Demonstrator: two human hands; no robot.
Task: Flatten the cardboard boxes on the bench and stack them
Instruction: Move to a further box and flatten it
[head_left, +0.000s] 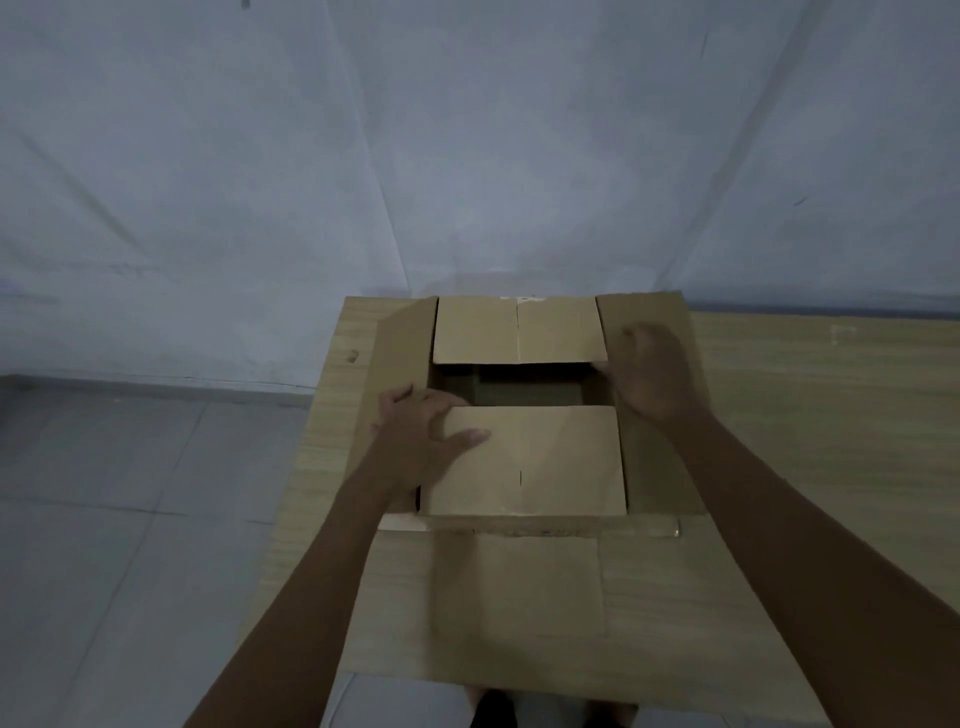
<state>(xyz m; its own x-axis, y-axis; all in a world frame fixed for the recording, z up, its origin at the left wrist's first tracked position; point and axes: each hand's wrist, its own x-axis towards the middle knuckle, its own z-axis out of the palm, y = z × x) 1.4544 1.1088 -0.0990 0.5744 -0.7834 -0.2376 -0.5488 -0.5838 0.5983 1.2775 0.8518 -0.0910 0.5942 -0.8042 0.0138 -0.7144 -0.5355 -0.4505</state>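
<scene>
Nearest you, at the lower centre of the frame, a flattened cardboard sheet (519, 597) overhangs the surface (831, 415). Beyond it the open box (524, 457) faces upward, long axis running away from you. Your left hand (421, 421) grips the near flap's left corner; your right hand (649, 369), blurred, curls over the right flap.

A creased pale sheet (363, 156) is hung as a backdrop behind the scene. Grey floor tiles (119, 493) are seen at the left, below it.
</scene>
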